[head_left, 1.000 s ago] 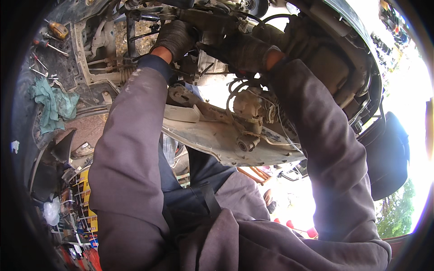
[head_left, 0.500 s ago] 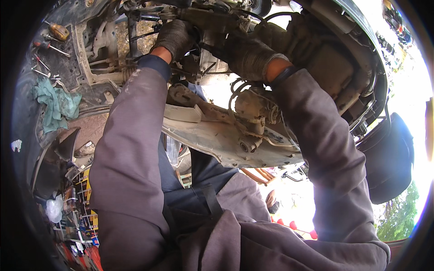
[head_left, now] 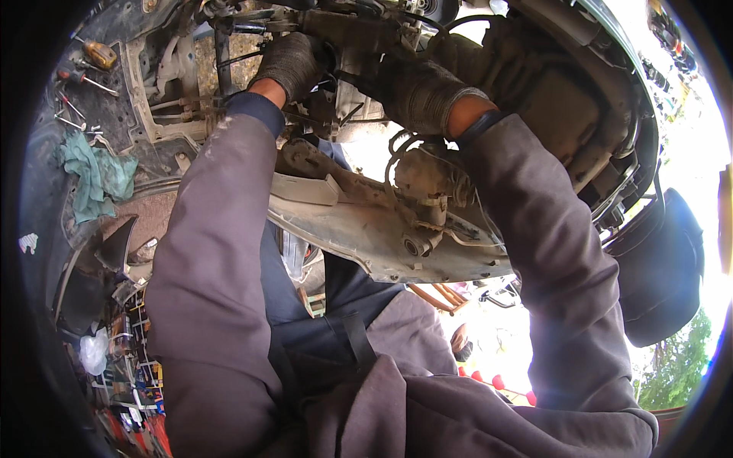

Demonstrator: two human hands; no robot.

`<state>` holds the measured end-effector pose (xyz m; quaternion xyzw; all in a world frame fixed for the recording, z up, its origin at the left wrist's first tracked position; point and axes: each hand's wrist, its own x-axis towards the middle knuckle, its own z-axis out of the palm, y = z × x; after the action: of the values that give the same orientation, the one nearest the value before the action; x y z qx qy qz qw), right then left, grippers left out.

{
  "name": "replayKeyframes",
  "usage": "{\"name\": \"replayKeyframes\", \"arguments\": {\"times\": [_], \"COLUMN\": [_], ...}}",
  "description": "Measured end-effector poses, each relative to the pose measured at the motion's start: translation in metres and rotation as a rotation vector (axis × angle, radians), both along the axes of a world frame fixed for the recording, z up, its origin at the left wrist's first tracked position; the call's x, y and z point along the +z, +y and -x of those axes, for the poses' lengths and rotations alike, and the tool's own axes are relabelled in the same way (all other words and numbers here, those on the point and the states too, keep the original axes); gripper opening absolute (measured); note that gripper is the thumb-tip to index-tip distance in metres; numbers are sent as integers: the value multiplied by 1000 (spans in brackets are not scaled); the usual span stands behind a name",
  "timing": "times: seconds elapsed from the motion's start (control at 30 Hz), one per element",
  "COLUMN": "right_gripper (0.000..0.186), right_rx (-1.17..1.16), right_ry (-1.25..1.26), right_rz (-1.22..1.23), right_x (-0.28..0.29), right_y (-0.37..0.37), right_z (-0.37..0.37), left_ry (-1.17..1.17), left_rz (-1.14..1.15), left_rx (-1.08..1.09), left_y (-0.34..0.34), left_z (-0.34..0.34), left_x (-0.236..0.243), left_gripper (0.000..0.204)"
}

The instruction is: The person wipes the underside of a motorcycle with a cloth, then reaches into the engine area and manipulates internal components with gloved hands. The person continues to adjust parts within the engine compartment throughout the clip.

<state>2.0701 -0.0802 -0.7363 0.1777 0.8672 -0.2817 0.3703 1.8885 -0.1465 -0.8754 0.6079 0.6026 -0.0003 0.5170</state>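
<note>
Both hands wear dark, dirty knit gloves and reach deep among the mechanical parts of an open vehicle front. My left hand (head_left: 292, 64) curls its fingers around something at the top, beside a dark metal beam (head_left: 366, 37). To its right, my right hand (head_left: 420, 93) is closed against dark parts by the same beam; its fingertips blend into the shadow. What either hand holds is hidden. Below the right hand sit a dusty, rounded metal unit (head_left: 420, 177) and looped black hoses (head_left: 395, 153). A tan curved panel (head_left: 343, 229) lies under them.
At the left ledge lie a yellow-handled screwdriver (head_left: 99, 55), a red-handled screwdriver (head_left: 72, 74) and a crumpled teal cloth (head_left: 95, 177). A large dark housing (head_left: 561, 114) stands right of my right hand. Shelves of small goods (head_left: 130, 366) show at lower left.
My left forearm has shifted slightly left, and its hand has tilted a little. The right hand stays at nearly the same place.
</note>
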Motion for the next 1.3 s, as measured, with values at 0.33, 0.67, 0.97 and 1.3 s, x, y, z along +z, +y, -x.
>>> {"name": "replayKeyframes", "arguments": {"times": [0.33, 0.67, 0.97, 1.3], "right_gripper": [41, 31, 22, 36], "right_rx": [-86, -252, -934, -1529], "right_ry": [55, 129, 213, 638], "right_rz": [-32, -77, 188, -396], "right_x": [16, 54, 194, 276], "right_y": [-1, 7, 24, 107], "right_z": [-10, -19, -18, -103], "left_ry": [77, 106, -145, 66], "left_rz": [7, -252, 83, -317], "left_rx": [88, -97, -109, -403], "left_y": [6, -11, 2, -8], "left_z": [-2, 0, 1, -5], "left_x": [24, -24, 9, -3], "left_gripper": [28, 27, 21, 15]}}
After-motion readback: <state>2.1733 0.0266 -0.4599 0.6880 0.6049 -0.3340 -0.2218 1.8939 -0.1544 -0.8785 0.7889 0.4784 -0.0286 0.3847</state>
